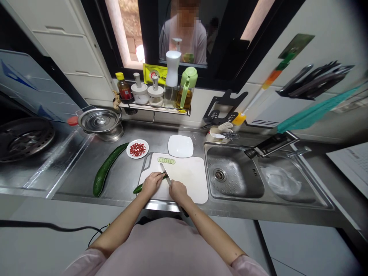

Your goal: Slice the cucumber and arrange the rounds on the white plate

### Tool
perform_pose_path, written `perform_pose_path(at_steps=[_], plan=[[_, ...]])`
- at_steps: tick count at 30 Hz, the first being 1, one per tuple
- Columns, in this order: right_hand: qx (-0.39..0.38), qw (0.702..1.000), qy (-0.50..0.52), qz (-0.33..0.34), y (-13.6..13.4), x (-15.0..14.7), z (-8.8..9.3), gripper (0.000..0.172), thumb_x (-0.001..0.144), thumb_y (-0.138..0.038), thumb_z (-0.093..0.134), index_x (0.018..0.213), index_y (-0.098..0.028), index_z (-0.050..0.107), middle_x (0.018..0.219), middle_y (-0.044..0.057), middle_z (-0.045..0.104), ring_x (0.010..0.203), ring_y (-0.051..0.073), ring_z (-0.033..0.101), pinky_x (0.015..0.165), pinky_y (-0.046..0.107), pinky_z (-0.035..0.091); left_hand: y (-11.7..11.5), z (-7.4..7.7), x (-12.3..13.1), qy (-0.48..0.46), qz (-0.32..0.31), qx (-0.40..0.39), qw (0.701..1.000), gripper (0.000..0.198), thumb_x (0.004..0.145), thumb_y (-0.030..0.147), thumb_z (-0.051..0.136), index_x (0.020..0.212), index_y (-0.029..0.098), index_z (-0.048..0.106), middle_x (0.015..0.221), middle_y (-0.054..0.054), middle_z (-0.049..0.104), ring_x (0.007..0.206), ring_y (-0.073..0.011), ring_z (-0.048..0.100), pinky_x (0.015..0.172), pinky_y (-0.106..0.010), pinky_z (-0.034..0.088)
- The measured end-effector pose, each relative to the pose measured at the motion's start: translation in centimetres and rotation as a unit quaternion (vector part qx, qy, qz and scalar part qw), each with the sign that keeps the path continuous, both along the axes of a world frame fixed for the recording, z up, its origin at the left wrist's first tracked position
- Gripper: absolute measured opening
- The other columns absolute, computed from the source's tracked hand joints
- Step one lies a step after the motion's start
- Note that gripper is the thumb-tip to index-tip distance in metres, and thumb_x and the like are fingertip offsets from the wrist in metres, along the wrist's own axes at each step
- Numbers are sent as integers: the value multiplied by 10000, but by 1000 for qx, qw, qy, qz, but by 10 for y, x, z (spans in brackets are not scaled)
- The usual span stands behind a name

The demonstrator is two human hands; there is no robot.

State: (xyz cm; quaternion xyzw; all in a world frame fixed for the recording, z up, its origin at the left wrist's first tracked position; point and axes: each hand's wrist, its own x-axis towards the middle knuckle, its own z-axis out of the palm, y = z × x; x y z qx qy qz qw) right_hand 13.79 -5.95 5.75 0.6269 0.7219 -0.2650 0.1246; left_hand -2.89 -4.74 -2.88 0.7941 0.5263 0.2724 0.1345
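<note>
On the white cutting board (192,184), my left hand (152,184) is closed on a dark green cucumber (138,189), whose tail end sticks out to the left. My right hand (178,191) grips a kitchen knife (166,171), its blade slanting up and left beside the cucumber's cut end. Fingers hide part of both the cucumber and the handle. A row of overlapping pale cucumber slices (166,161) lies near the board's back edge. Behind the board sits a white square plate (180,146).
A larger cucumber (107,168) and a small plate (137,156) of chopped red pieces lie left of the board. A steel sink (235,188) with a faucet (261,147) is to the right. Behind are a lidded pot (99,119) and a bottle rack (155,109).
</note>
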Motion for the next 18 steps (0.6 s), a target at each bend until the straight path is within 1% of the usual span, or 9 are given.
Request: perform_pose_path(at_steps=[9, 18], plan=[[7, 1000, 2, -4, -1, -1, -6, 292, 910, -146, 388, 1106, -117, 602, 1021, 160, 692, 994, 236, 654, 785, 305, 459, 0, 0, -1, 5, 3, -1, 1000, 261, 927, 249, 505, 1084, 247, 714, 1028, -67, 691, 940, -169, 610, 862, -315, 513], [3, 1000, -4, -4, -1, -4, -6, 300, 907, -138, 375, 1105, -113, 600, 1024, 159, 692, 993, 246, 654, 783, 312, 459, 1, 1, 0, 5, 5, -1, 1000, 259, 928, 248, 504, 1078, 248, 715, 1032, -62, 694, 942, -169, 611, 869, -315, 510]])
